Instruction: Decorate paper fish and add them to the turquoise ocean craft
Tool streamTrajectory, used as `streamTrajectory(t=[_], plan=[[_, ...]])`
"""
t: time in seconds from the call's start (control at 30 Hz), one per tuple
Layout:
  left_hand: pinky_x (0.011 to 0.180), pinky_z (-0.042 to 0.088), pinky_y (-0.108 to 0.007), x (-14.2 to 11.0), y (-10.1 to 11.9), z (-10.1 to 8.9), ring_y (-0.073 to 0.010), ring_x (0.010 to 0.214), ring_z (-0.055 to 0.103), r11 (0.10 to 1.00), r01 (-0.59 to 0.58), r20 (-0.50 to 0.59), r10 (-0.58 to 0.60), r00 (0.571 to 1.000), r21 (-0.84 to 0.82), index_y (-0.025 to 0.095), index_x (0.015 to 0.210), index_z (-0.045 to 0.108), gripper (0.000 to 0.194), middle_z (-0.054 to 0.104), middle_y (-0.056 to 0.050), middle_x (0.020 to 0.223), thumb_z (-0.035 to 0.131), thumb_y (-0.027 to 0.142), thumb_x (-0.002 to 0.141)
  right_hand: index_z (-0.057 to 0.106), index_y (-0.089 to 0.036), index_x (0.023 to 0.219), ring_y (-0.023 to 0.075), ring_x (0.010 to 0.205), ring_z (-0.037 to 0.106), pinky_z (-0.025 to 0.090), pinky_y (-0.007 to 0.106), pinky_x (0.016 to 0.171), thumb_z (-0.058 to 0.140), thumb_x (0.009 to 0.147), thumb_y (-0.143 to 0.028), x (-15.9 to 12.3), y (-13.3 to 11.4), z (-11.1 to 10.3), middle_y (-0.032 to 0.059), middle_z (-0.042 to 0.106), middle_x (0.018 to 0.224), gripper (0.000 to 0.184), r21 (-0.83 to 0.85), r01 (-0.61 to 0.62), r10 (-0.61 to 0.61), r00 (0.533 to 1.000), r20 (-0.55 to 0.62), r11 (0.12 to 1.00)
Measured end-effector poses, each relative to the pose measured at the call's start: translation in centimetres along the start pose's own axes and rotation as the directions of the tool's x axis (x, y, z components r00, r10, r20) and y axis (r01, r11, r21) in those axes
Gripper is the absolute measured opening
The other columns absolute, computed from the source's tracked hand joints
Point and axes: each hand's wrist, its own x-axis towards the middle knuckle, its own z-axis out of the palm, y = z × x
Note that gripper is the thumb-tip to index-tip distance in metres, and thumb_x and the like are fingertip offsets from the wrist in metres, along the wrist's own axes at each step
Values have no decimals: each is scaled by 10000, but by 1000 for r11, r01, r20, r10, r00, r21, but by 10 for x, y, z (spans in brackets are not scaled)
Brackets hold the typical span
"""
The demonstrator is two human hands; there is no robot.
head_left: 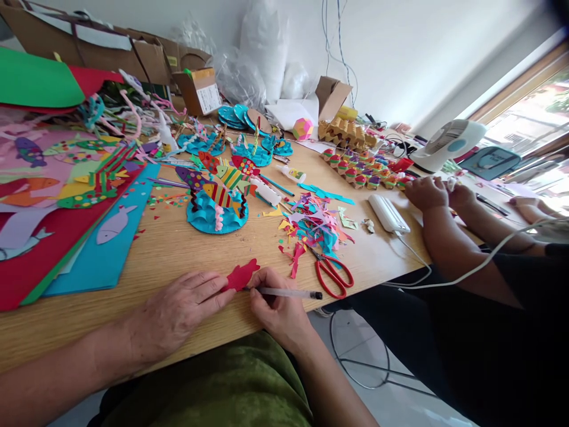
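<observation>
A red paper fish lies on the wooden table close to its front edge. My left hand rests flat, its fingertips over the fish's left end. In my right hand is a pen with a clear barrel and a black end, gripped between thumb and fingers. The pen's tip is at the fish's lower edge, partly hidden by my fingers. Just right of that hand lie red-handled scissors, beside a heap of coloured paper scraps.
Blue stands with paper fish occupy the middle. Coloured sheets and cut fish lie left. A white power bank with a cable sits right, near a co-worker's hands. Behind are painted egg cartons and a fan.
</observation>
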Motion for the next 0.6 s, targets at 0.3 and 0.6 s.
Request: streamTrajectory(t=[0.3,0.6], plan=[[865,445,-356,7,6,-2,-219,1005,516,999,11,-5,-10,1000,40,173,1211,506,449,598,-67,1082,305,18,841,491,-197,702,107,537,455,343,213,516,451,711,-131,1,-1,-1,-31,507,599,78,-29,15,-15,1000,4,999],[823,449,-384,15,12,-7,-241,972,522,999,8,10,-8,1000,52,134,1143,547,418,604,-89,1054,336,-2,810,494,-194,705,113,539,468,352,221,528,446,723,-146,2,-1,1,-20,530,606,71,-67,33,-32,999,3,997]])
